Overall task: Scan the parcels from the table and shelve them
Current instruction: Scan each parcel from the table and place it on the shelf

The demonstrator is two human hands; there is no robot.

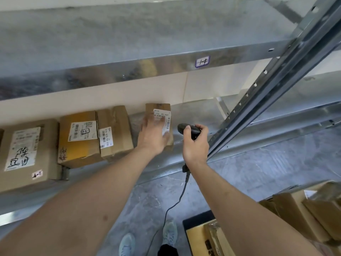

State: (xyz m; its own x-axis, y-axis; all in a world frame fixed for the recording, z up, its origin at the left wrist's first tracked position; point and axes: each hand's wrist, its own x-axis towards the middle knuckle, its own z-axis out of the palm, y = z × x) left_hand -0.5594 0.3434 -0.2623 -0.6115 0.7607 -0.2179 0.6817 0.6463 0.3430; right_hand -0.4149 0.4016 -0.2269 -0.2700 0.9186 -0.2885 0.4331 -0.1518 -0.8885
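Your left hand (pixel 153 137) lies flat on the small box (pixel 160 115) mid-frame; right hand (pixel 195 145) holds the scanner (pixel 186 129). Box likely light, stiff; take its side edges.

A small brown cardboard parcel (pixel 160 109) lies flat on the metal shelf (pixel 199 111), near the back wall. It has a white label (pixel 163 120) with bar codes on top. To its left, three more brown parcels (pixel 79 137) with white labels lie in a row on the same shelf. A black scanner (pixel 186 129) with a cord points at the small parcel.
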